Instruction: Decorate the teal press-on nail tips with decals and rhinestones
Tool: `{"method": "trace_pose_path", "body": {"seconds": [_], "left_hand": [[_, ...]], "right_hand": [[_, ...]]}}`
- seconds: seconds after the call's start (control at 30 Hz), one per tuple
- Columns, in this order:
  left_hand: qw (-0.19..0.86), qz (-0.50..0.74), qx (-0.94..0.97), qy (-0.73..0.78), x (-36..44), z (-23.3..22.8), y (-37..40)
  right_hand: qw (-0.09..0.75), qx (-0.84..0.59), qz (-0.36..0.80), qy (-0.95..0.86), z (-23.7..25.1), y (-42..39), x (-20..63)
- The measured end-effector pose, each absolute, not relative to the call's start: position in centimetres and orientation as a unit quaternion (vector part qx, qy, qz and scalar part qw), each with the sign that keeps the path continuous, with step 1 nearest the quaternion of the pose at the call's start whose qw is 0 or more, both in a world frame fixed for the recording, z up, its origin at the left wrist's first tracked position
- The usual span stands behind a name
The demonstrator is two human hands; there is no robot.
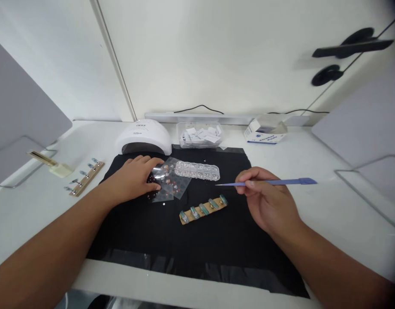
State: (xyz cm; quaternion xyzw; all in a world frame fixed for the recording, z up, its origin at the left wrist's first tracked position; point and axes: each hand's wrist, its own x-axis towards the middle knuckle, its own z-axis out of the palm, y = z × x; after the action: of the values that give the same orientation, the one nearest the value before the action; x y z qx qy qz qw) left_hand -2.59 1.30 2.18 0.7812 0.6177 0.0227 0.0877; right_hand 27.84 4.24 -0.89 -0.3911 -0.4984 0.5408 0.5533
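My left hand (137,176) lies with its fingers apart over several clear plastic sheets (181,182) that carry small red, white and dark pieces. Between thumb and fingertips of my right hand (269,199) is a slim blue-purple pair of tweezers (281,182), its thin point turned left above the black mat (216,244). Below that point, a wooden strip (196,219) bears a row of green, glittery false nails (203,209). A clear compartment box (197,170) of rhinestones sits beside the sheets. One tiny white piece (164,204) rests on the mat.
Behind the mat stand a white nail lamp (144,135), a clear tub of small white packets (200,135) and an opened carton (264,132). To the left are another strip of false nails (86,178) and a pale bottle with a gold handle (60,169).
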Motion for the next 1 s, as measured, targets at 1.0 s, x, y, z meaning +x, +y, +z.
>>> {"method": "trace_pose_path", "body": {"seconds": [1.0], "left_hand": [[0.612,0.252,0.618,0.425,0.5,3.0,-1.3]], "right_hand": [[0.414,-0.109,0.606,-0.67,0.9,-0.3,27.3]]}}
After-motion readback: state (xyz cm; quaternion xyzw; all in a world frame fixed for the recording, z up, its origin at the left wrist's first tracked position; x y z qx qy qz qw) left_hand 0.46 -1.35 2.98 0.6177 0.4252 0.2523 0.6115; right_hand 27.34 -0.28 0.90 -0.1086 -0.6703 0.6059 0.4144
